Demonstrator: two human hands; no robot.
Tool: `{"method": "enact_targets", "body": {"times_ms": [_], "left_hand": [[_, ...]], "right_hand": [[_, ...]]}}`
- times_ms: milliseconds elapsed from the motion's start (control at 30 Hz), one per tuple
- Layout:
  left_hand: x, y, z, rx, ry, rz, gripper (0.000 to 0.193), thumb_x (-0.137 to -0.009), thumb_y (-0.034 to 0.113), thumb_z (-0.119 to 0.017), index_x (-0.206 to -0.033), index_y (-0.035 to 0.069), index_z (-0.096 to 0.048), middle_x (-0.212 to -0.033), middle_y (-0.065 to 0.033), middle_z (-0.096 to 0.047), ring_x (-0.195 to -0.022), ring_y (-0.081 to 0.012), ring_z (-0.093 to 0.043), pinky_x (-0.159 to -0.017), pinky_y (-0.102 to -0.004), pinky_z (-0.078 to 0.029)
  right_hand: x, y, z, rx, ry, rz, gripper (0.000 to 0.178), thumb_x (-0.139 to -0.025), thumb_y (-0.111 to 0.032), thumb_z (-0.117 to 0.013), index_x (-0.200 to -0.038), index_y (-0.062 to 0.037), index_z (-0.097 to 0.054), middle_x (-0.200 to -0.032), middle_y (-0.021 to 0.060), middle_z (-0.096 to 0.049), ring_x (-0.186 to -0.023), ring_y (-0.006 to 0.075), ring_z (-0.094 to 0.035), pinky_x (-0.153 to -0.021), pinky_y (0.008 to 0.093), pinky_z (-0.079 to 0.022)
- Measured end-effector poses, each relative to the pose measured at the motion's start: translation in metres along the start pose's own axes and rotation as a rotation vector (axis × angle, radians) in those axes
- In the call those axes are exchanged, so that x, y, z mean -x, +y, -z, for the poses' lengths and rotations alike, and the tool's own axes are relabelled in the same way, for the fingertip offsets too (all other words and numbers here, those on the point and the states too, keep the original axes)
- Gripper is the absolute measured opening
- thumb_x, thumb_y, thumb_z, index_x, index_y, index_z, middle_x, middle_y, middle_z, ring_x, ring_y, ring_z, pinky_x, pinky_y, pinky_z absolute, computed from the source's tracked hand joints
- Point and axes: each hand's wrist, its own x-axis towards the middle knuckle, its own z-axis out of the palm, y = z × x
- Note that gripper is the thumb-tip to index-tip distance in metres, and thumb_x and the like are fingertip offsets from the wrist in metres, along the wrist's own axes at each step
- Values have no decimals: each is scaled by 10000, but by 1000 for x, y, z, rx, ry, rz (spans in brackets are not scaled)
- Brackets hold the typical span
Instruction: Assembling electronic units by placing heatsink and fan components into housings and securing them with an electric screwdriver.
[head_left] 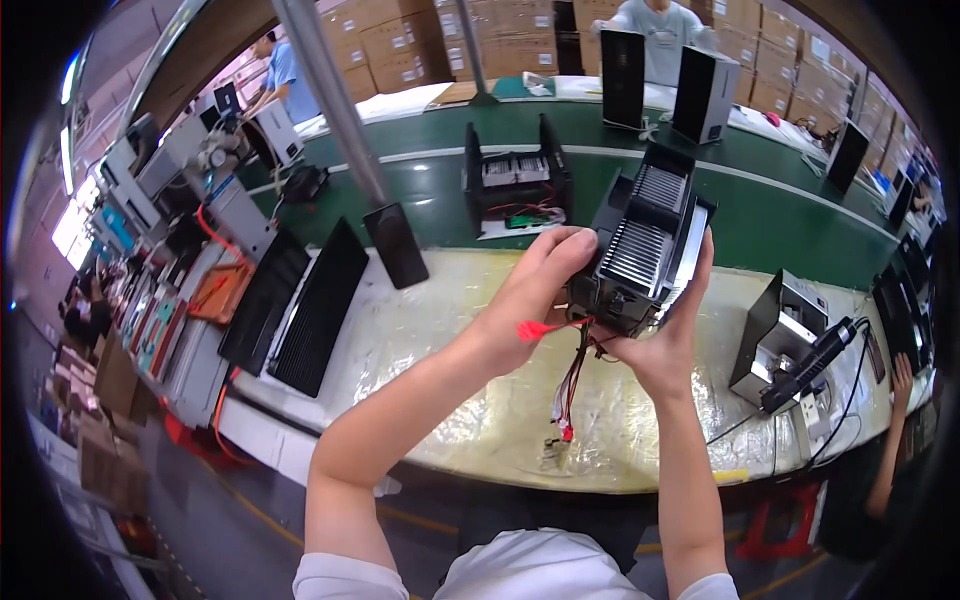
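Both my hands hold up a black-framed unit with rows of silver metal fins [640, 250], tilted above the far edge of the workbench. My left hand [548, 275] is closed on its left side, thumb on top near the frame. My right hand [672, 350] supports it from below and along the right side, with fingers partly hidden behind it. A bundle of thin wires [573, 385] dangles from the unit's near end, with small red and white connectors at the bottom. A red tag or connector [533, 330] sticks out beside my left wrist.
On the green conveyor [420, 180] stands an open black housing [515, 190]. Black panels [320, 315] and a dark flat slab [397, 245] are at left. A metal box [765, 345] and a black corded tool [815, 365] lie right, near another person's hand [902, 375].
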Motion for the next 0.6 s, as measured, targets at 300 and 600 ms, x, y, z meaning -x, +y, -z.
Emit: {"method": "enact_targets", "body": {"times_ms": [300,600], "left_hand": [[190,75,217,-1744,945,213,560,-816,223,-750,-1298,-3,-576,-1221,-250,-652,-1156,-427,-623,-964,-487,-519],[215,45,183,-1591,632,163,512,-791,169,-684,-1264,-12,-607,-1032,-273,-700,-983,-394,-691,-889,-429,-551]], "right_hand": [[60,38,38,-187,51,-157,1271,-539,-61,-907,-1595,-83,-198,-1440,86,-439,-1274,257,-517,-1043,398,-491],[83,42,115,-33,181,-71,1028,-715,-155,-853,-1552,-38,-270,-1389,85,-483,-1217,209,-521,-1036,331,-430]]}}
